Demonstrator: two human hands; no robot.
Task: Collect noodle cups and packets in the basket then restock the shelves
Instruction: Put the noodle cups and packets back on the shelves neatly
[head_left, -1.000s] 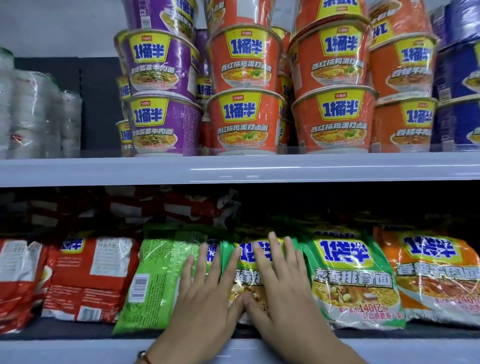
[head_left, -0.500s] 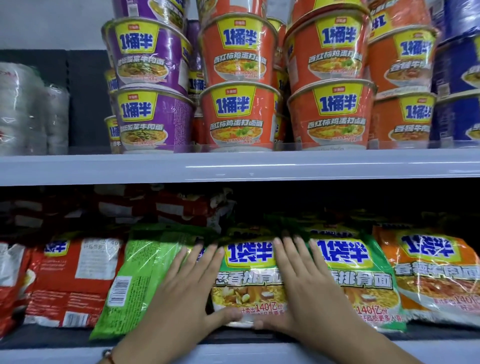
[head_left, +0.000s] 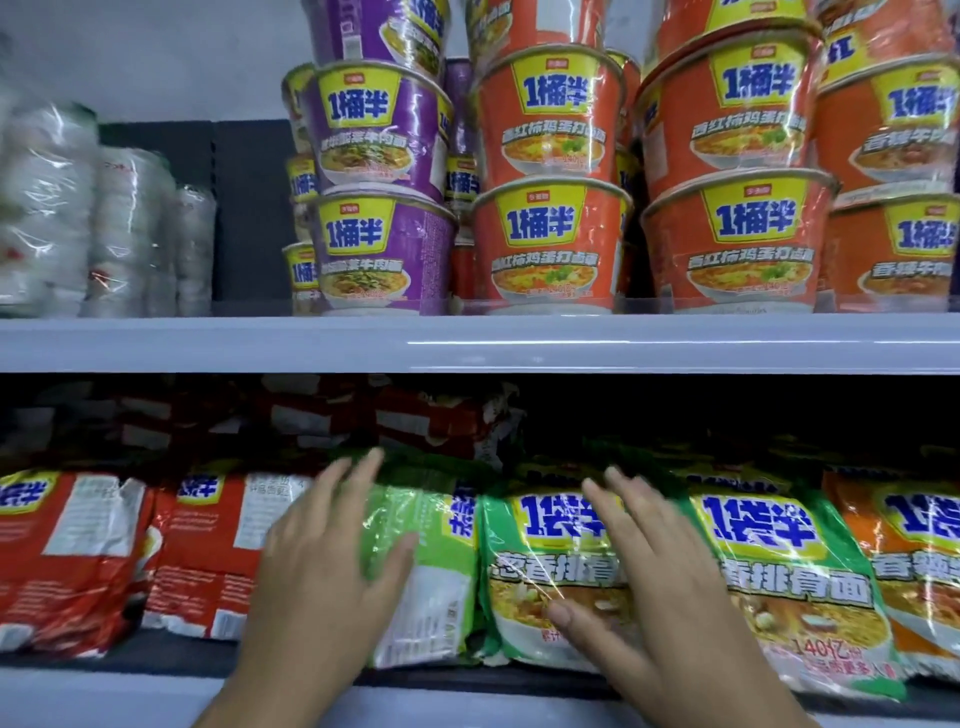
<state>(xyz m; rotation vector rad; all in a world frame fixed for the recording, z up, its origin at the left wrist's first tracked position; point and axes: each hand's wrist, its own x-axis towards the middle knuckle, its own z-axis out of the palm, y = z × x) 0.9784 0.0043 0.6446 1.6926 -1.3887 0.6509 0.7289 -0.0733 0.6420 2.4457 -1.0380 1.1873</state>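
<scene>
Both hands have slid apart since a moment ago. Now the left hand lies flat, fingers spread, across a pale green noodle packet, while the right hand rests flat on the front-facing green packet beside it, nothing gripped. Red packets sit left of the hands, an orange packet to the right, and noodle cups are stacked on the shelf above.

On the lower shelf, the left hand lies flat on a back-facing green packet and the right hand on the next green packet, beneath stacked noodle cups.
</scene>
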